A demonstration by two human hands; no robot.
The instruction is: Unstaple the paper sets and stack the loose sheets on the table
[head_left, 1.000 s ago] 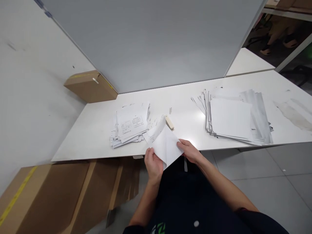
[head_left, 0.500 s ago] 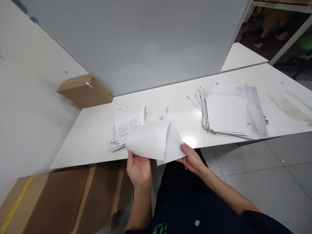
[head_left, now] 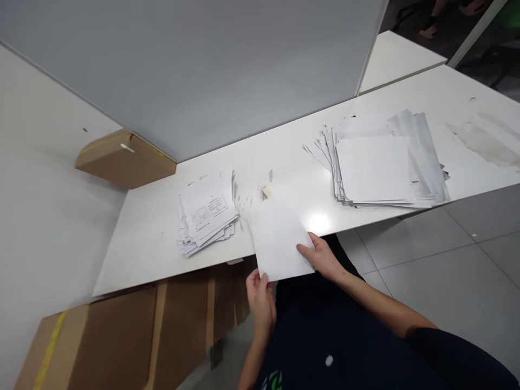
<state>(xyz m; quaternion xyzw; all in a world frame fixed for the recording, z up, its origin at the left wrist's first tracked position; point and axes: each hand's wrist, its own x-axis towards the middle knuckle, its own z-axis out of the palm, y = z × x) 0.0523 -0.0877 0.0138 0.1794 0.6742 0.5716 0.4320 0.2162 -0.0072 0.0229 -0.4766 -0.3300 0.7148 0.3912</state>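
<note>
A blank white sheet of paper (head_left: 280,238) lies between my two hands, over the front edge of the white table (head_left: 138,244). My left hand (head_left: 260,298) pinches its lower left corner, thumb on top. At its right edge my right hand (head_left: 320,254) grips it with the thumb on top and fingers beneath. Whether more than one sheet is held, I cannot tell. To the left is a stack of printed papers (head_left: 209,214), slightly uneven. A larger stack of mostly blank papers (head_left: 374,168) sits to the right, its sheets fanned out.
A small beige piece (head_left: 266,192) and paper scraps lie behind the held sheet. A cardboard box (head_left: 130,157) stands at the back left against a grey panel (head_left: 227,70). Large cardboard boxes (head_left: 117,336) are below the table. A crumpled translucent sheet (head_left: 483,141) lies far right.
The sheet was curled over and now lies flat and single-looking. My left hand has moved right and down to its lower corner. My right hand keeps its hold. The view has tilted slightly.
</note>
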